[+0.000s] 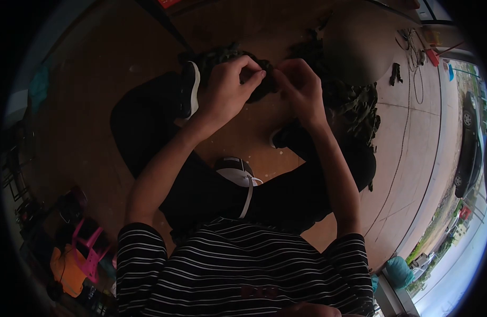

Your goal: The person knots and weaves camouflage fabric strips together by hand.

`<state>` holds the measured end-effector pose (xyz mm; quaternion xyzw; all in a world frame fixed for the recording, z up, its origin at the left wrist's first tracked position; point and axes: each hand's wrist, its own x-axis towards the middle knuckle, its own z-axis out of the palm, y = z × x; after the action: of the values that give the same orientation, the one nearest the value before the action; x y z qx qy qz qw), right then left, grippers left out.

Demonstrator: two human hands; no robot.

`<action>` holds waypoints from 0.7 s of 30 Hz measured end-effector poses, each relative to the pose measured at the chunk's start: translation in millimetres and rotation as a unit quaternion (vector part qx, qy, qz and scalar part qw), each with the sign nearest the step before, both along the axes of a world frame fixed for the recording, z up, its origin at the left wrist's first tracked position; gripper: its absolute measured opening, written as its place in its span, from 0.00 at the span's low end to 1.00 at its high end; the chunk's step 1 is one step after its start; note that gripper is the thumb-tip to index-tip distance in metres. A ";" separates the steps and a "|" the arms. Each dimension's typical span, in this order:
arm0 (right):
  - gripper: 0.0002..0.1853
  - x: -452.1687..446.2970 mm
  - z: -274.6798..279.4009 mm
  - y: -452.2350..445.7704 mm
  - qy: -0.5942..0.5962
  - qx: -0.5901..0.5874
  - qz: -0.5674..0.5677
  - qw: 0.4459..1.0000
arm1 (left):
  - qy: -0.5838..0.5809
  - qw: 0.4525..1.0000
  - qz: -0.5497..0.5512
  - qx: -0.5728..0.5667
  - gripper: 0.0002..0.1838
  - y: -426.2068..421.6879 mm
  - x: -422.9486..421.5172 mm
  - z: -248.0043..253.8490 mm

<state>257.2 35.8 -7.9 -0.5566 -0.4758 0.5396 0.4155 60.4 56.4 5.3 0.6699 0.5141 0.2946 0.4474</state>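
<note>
So you've got that dark green, leafy-looking ruffled material (260, 87) in front of you, just above the brown floor (235, 138). Your left hand (227, 87) and right hand (302, 87) both have a fingertip grip on it, pretty much side by side. Super raggedy, floppy edges, kinda dim though. More dark ruffled stuff (357, 100) sits on your right, partly hidden by a big blurred round shape (358, 45). Black shoe with a white sole (190, 90) is just beside your left wrist.

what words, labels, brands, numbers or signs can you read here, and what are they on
No text is readable.
Striped shirt: reddish marks, too dark and blurred.
Black-and-white item between the legs: pale marking, too small.
Red item, top edge: cut off, unreadable.
</note>
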 end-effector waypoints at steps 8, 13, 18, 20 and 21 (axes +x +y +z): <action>0.06 -3.7 4.2 -4.6 -0.262 0.289 -0.014 0.921 | -0.019 1.000 0.010 -0.002 0.10 -3.3 5.0 -1.6; 0.09 6.8 -2.1 -4.8 -0.196 0.169 0.002 0.966 | -0.034 0.995 0.005 0.092 0.10 -3.1 11.7 -14.5; 0.13 14.4 3.2 -2.6 -0.063 0.024 0.035 0.997 | 0.068 0.971 0.021 0.228 0.11 -5.0 17.5 -16.3; 0.12 17.7 -1.9 -0.4 -0.018 0.001 0.048 0.999 | 0.065 0.978 0.010 0.199 0.10 -6.1 16.2 -10.5; 0.12 18.5 -3.7 0.3 -0.019 0.000 0.048 0.999 | 0.062 0.984 -0.001 0.170 0.10 -6.0 15.7 -7.6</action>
<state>275.7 36.0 -11.6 -0.5435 -0.5094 0.5482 0.3803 76.1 50.4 -2.4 0.7538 0.4823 0.3350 0.2948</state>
